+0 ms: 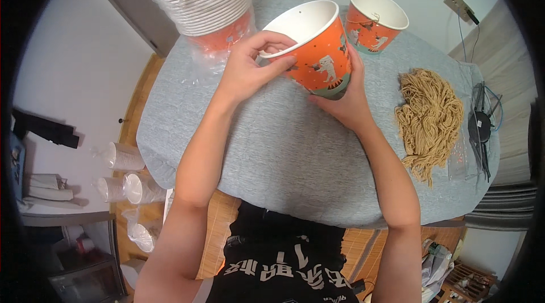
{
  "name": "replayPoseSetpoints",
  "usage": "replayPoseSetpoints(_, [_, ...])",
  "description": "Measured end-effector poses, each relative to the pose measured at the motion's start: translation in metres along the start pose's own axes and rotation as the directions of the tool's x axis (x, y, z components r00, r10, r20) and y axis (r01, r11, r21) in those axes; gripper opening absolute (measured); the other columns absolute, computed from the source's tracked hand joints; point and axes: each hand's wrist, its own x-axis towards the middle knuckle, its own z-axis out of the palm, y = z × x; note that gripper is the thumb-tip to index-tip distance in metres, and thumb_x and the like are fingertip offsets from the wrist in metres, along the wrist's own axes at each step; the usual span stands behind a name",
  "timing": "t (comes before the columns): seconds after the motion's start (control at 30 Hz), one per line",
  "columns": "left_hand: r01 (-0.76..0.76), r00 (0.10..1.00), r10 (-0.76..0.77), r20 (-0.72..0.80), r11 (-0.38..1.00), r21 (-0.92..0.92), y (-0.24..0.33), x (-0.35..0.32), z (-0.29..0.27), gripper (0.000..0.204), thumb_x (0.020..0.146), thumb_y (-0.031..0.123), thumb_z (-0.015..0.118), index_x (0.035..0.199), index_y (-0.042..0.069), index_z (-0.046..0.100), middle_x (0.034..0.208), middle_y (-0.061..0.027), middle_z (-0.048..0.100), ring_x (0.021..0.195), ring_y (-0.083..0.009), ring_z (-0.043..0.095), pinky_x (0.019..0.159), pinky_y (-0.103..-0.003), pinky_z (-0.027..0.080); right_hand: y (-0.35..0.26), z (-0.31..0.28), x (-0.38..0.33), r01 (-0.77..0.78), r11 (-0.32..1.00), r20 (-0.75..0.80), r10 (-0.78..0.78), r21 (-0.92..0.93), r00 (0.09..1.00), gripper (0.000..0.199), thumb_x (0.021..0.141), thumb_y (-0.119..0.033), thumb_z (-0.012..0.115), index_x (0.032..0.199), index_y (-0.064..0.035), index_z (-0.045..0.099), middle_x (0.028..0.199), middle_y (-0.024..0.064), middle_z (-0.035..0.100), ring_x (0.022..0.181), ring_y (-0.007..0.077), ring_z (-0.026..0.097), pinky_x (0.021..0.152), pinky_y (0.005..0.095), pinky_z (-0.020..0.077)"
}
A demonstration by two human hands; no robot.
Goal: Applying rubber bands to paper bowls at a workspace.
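An orange paper cup with a white inside and animal pictures is tilted above the grey cloth-covered table. My left hand pinches its rim on the near left side. My right hand cups its base and right wall from below. A second orange cup stands upright behind it, with a thin string at its rim. A tall stack of matching cups in clear plastic wrap stands at the back left, close to my left hand.
A heap of tan twine lies on the table's right side, with black tools beyond it near the edge. Sleeves of clear plastic cups lie on the floor at the left. A wall socket is at the upper right.
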Motion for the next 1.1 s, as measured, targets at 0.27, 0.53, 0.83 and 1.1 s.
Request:
replayPoseSetpoints(0.27, [0.167,0.982,-0.169,0.086,0.986,0.028,0.007,-0.001,-0.010,0.020,0.085,0.001,0.076,0.105,-0.001,0.072,0.103,-0.0050,0.070,0.096,-0.0121,0.062,0.088,-0.029,0.048,-0.004,0.001,0.002,-0.047,0.999,0.017,0.047,0.019,0.999,0.124,0.061,-0.007,0.093,0.157,-0.0075,0.015,0.156,0.0149,0.028,0.145,0.0294,0.033,0.119,0.0424,0.0335])
replayPoseSetpoints(0.53, [-0.066,0.994,0.049,0.097,0.983,0.172,0.003,0.001,-0.011,0.013,0.086,0.007,0.077,0.097,-0.001,0.073,0.097,-0.0032,0.072,0.090,-0.0102,0.066,0.080,-0.026,0.053,-0.004,0.000,0.002,-0.055,0.998,0.021,0.055,0.007,0.998,0.125,0.060,-0.005,0.092,0.157,-0.0077,0.015,0.156,0.0152,0.029,0.145,0.0290,0.034,0.119,0.0427,0.0338])
replayPoseSetpoints(0.83, [-0.062,0.995,0.046,0.093,0.983,0.173,-0.001,0.000,-0.011,0.015,0.088,0.006,0.072,0.101,0.002,0.069,0.087,-0.0017,0.071,0.083,-0.0086,0.067,0.071,-0.024,0.052,-0.010,0.002,0.001,-0.011,0.998,-0.006,0.011,-0.058,1.000,0.125,0.059,-0.010,0.094,0.157,-0.0081,0.016,0.157,0.0160,0.026,0.146,0.0326,0.030,0.121,0.0439,0.0296])
replayPoseSetpoints(1.1, [0.100,0.995,-0.100,-0.005,0.995,-0.029,-0.001,-0.002,-0.004,0.013,0.087,0.002,0.067,0.100,0.001,0.066,0.082,-0.0023,0.070,0.076,-0.0081,0.067,0.068,-0.024,0.052,-0.010,0.003,0.001,0.008,0.998,-0.002,-0.008,-0.063,1.000,0.125,0.059,-0.019,0.096,0.157,-0.0102,0.018,0.159,0.0208,0.024,0.148,0.0394,0.027,0.120,0.0482,0.0303])
